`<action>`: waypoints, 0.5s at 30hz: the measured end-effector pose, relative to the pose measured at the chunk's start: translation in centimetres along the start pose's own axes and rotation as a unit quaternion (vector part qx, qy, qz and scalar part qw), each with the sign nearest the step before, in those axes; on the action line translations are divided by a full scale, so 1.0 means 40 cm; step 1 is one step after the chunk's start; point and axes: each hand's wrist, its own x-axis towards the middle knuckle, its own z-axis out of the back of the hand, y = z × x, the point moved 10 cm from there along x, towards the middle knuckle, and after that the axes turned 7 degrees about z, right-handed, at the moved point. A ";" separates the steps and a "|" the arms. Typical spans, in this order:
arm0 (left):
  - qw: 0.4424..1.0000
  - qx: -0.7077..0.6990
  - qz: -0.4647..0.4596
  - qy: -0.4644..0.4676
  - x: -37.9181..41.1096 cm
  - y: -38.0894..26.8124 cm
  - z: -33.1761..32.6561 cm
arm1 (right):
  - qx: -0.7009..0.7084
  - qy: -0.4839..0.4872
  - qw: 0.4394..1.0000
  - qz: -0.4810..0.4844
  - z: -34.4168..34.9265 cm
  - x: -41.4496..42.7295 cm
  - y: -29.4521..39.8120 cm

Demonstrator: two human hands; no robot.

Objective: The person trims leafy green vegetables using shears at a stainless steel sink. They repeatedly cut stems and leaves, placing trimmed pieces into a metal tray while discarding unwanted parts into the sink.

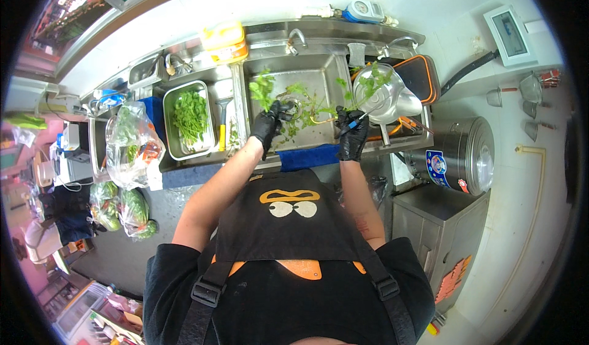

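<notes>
My left hand, in a black glove, holds a small bunch of leafy green herbs, possibly coriander, over the left side of the sink basin. More loose sprigs and torn leaves lie around the drain. My right hand, gloved too, is at the basin's right edge, closed around leafy stems and a slim tool with a blue band; its tip is hard to make out. Beyond that hand rests a metal pot or jug.
A steel tray of green herbs stands left of the basin, beside a yellow-handled scraper. Further left lies a plastic bag of greens. A faucet rises behind the basin. Blue cloth covers part of the front edge. Bagged vegetables sit lower left.
</notes>
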 end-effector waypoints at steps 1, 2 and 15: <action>1.000 0.017 0.016 0.001 0.004 0.012 -0.015 | 0.019 -0.001 1.000 -0.022 -0.015 -0.006 0.000; 0.999 0.030 0.014 0.010 0.002 0.016 -0.037 | 0.037 -0.002 0.998 -0.044 -0.030 -0.020 0.002; 0.984 0.083 -0.140 -0.071 -0.139 -0.225 -0.096 | 0.011 0.057 0.998 -0.020 -0.145 -0.069 0.002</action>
